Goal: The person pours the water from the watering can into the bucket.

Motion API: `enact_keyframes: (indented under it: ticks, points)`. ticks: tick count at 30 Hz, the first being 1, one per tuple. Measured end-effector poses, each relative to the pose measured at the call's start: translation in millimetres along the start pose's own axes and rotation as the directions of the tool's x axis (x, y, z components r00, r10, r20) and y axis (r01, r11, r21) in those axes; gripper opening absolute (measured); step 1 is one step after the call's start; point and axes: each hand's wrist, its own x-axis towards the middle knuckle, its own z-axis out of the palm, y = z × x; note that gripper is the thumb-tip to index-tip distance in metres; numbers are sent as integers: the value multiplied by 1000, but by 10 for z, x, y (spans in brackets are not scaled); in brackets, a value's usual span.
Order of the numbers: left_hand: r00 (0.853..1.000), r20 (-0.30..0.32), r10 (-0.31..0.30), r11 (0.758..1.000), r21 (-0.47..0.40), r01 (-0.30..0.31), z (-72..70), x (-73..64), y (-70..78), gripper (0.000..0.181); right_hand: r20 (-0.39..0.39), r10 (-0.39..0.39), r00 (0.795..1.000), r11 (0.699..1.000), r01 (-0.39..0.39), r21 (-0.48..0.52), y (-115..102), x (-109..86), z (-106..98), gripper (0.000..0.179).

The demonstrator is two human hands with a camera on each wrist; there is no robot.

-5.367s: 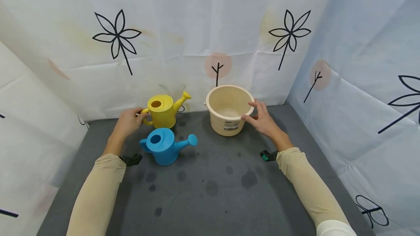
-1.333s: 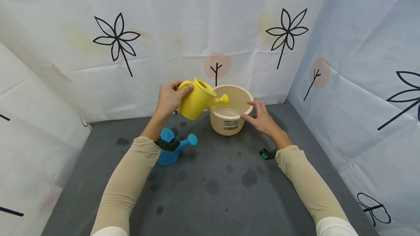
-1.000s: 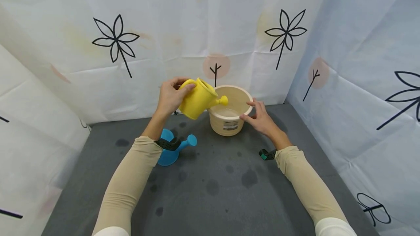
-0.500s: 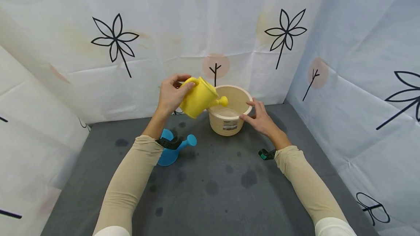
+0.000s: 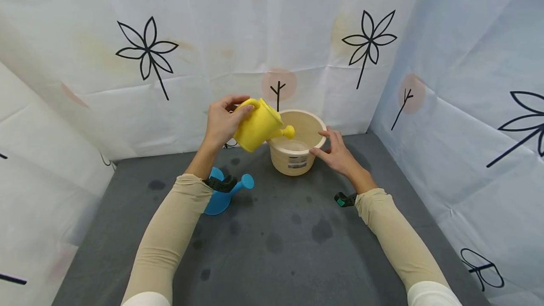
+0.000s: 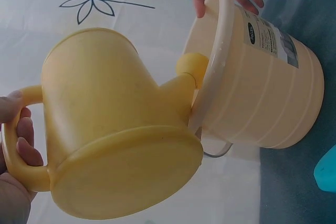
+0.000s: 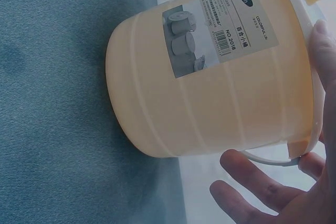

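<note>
My left hand (image 5: 222, 122) grips the handle of a yellow watering can (image 5: 257, 129), raised off the table and tipped to the right. Its spout head reaches over the left rim of a cream plastic bucket (image 5: 291, 163). In the left wrist view, thumb and fingers wrap the can's handle (image 6: 21, 166), and the spout head (image 6: 191, 68) sits at the bucket's mouth. No stream of water can be made out. My right hand (image 5: 340, 156) holds the bucket's right rim, thumb on the near side; two fingers stretch free of it in the right wrist view.
A blue watering can (image 5: 217, 204) stands on the dark grey table (image 5: 263, 259), partly hidden by my left wrist. Dark wet-looking spots (image 5: 322, 231) mark the tabletop. White printed cloth (image 5: 212, 37) closes off the back and both sides.
Since the oldest frame, my left hand has lifted the yellow watering can from the back left, carried it right and tipped it over the bucket. Lately it rises slightly; the right hand stays put.
</note>
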Motion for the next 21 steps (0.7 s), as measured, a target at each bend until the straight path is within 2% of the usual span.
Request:
enact_keyframes:
  ticks: [21]
  points:
    - [1000,11,-11,1000,5,11,23,38,47,34,3,-3,1000,1000,3,3,-1,-2,-2,89]
